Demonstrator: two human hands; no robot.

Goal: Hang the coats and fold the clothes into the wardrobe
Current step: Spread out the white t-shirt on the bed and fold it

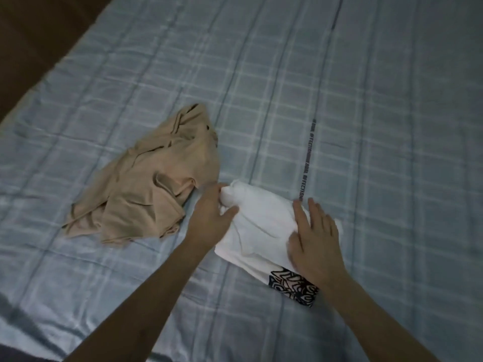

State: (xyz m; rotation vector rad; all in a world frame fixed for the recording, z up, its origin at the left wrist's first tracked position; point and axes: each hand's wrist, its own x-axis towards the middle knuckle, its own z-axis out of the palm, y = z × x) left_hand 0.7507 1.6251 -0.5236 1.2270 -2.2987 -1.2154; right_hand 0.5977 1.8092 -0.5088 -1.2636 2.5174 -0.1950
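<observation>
A white T-shirt (261, 223) with a black printed patch lies partly folded on the bed in the head view. My left hand (209, 220) pinches its bunched far-left corner between thumb and fingers. Flat on the shirt's right side lies my right hand (313, 239), fingers straight and spread, pressing the cloth down. To the left, a beige garment (154, 181) sits crumpled and unfolded on the bed, apart from both hands.
The bed is covered by a light blue checked sheet (366, 126) with a dark line of lettering running down it. A dark brown floor or bed edge (31, 35) shows at the top left.
</observation>
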